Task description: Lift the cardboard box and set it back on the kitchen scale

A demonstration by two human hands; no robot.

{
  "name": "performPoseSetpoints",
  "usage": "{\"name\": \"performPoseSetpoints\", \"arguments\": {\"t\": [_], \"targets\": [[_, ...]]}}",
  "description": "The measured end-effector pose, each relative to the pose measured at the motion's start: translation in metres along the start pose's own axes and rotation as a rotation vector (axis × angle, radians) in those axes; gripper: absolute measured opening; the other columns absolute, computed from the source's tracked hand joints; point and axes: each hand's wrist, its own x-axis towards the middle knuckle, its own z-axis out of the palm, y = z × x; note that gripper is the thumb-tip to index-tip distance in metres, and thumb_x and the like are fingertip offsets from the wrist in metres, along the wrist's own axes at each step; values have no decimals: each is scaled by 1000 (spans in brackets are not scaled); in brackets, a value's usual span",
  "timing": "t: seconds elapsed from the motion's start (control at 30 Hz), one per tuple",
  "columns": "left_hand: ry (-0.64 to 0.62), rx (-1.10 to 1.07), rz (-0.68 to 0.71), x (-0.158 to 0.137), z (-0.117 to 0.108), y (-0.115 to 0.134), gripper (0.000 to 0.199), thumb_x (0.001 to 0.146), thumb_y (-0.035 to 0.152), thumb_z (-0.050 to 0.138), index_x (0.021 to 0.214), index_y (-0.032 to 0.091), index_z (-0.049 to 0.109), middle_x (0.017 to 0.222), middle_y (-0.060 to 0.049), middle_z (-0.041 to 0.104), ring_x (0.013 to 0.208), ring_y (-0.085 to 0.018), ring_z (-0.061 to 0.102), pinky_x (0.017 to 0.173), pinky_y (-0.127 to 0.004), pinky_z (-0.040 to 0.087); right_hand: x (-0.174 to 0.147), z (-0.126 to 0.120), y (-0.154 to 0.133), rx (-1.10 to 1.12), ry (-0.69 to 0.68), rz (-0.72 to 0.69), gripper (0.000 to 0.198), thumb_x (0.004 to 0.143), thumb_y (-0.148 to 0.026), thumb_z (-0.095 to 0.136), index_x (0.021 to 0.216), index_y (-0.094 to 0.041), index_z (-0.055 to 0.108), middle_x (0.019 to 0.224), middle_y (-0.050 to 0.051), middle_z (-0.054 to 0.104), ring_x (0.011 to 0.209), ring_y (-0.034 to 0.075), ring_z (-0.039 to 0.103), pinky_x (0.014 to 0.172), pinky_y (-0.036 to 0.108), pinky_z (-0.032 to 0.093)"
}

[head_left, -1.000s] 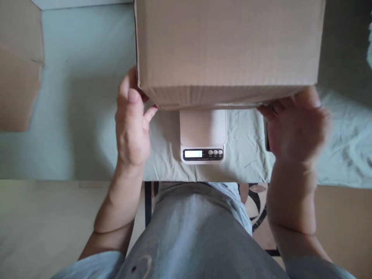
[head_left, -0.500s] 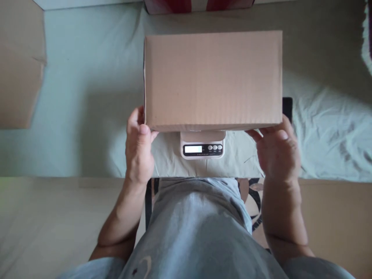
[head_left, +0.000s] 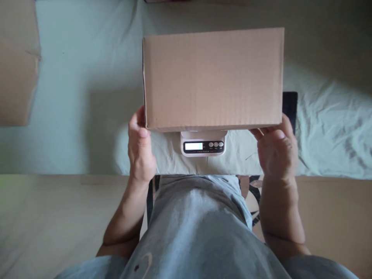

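Observation:
A closed brown cardboard box (head_left: 213, 79) is held level between my two hands, over a white digital scale (head_left: 203, 152). My left hand (head_left: 141, 149) grips the box's near left corner, thumb at the edge and fingers around the side and below. At the near right corner, my right hand (head_left: 277, 151) supports the box with fingers under it. The box hides most of the scale; only its front with a lit display and several round buttons shows. Whether the box touches the scale's platform I cannot tell.
A pale green cloth (head_left: 69, 77) covers the surface, whose front edge runs near my body. Another cardboard piece (head_left: 17, 81) is at the far left. A dark flat object (head_left: 290, 104) shows partly behind the box's right side.
The box has tilted very slightly, its right side a bit higher in view. The camera view has shifted a little, and less of the red object at the back shows. Both hands keep their hold.

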Motion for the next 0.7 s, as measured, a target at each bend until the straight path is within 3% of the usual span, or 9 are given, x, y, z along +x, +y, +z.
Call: {"name": "performPoseSetpoints", "arguments": {"t": [0.13,0.3,0.47,0.6,0.7], "targets": [[68,-113,121,5,5,3,41,92,56,43,128,41,54,144,5,52,141,-25,44,119,-44,36,3,-1,-1,24,-24,-36,43,78,-47,59,118,-34,67,119,1,70,118,25,63,114,53,42],[52,-85,102,4,5,5,43,92,57,41,130,42,52,148,6,49,144,-26,39,114,-43,43,3,1,-3,10,-30,-24,38,79,-47,59,114,-36,68,117,-2,70,118,25,63,112,55,42],[120,7,103,-2,2,9,44,91,59,43,130,43,55,149,7,47,142,-29,40,106,-45,50,3,-1,-6,20,13,-18,41,78,-47,58,115,-32,68,119,2,69,118,27,62,107,54,45],[133,31,120,-6,1,14,43,92,59,43,130,46,55,145,5,51,142,-31,40,111,-47,46,4,-4,-4,-10,147,-41,40,77,-46,54,112,-34,70,116,1,70,115,26,63,105,55,46],[128,40,101,-6,3,12,44,92,59,44,132,43,54,140,3,55,136,-30,48,113,-46,44,6,-1,0,-14,149,-62,37,77,-47,56,107,-33,72,109,2,71,109,25,64,101,53,50]]}}
